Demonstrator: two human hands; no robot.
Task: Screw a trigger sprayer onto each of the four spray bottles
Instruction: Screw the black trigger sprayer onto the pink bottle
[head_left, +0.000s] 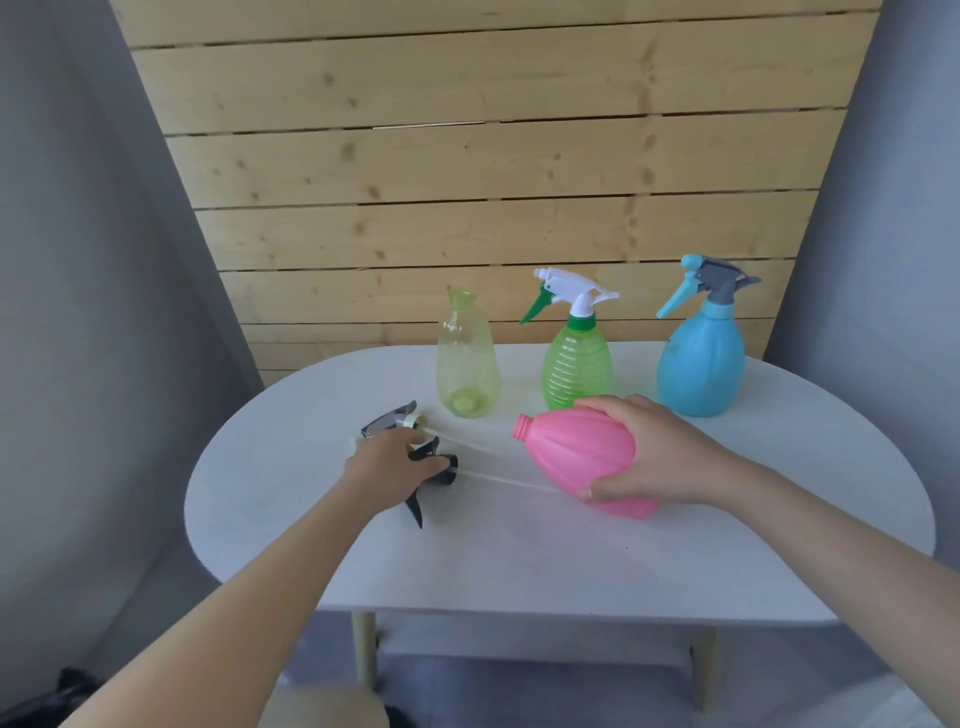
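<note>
Your two bare forearms reach in from the bottom edge toward the middle of the white oval table (519, 561). Your left hand (387, 467) lies over a dark trigger sprayer (431, 475) resting on the tabletop, fingers curled down onto its body. They look to be closing on it, though I cannot tell whether the hold is firm yet. Its thin clear dip tube (498, 479) runs across the table toward your other hand. Just behind your knuckles lies a second loose sprayer (397, 420), grey with a pale collar, also on its side.

Your right hand (654, 457) wraps the pink bottle (582, 462) around its wide lower half, thumb underneath and fingers over the top. You hold the bottle tipped on its side, its open threaded neck pointing left toward the sprayers.

Judging from this, you are on the third bottle. The next move calls for lifting the dark sprayer, feeding the dip tube into the pink neck, seating the collar square on the threads and turning it down. The tube is long and limp, so guide its tip in first.

Farther back stand three bottles in a row: a pale yellow-green bottle (467, 358) with no sprayer, a green ribbed bottle (576, 364) with its white sprayer on, and a blue bottle (701, 353) with its blue-and-grey sprayer on. Two therefore look finished, two remain.
</note>
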